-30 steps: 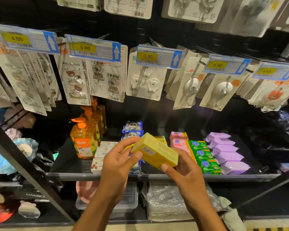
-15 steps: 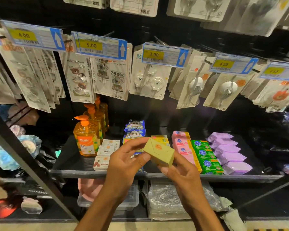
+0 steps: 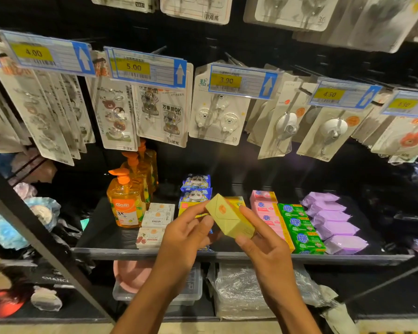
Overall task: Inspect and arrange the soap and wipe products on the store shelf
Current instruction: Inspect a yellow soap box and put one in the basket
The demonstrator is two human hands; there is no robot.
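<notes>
I've got the yellow soap box (image 3: 229,216) held just above the front edge of the shelf (image 3: 336,257), left hand (image 3: 184,233) and right hand (image 3: 263,247) fingers (image 3: 249,214) clamped on its ends, so I'd judge this one mid-inspection, not yet back in its row beside the pink boxes (image 3: 263,206).

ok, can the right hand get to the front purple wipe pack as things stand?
Probably yes: the front purple pack lies at the open front edge of the shelf, right of the right hand, nothing before it. But that hand holds the yellow soap box with the left hand and must let go first.
</notes>
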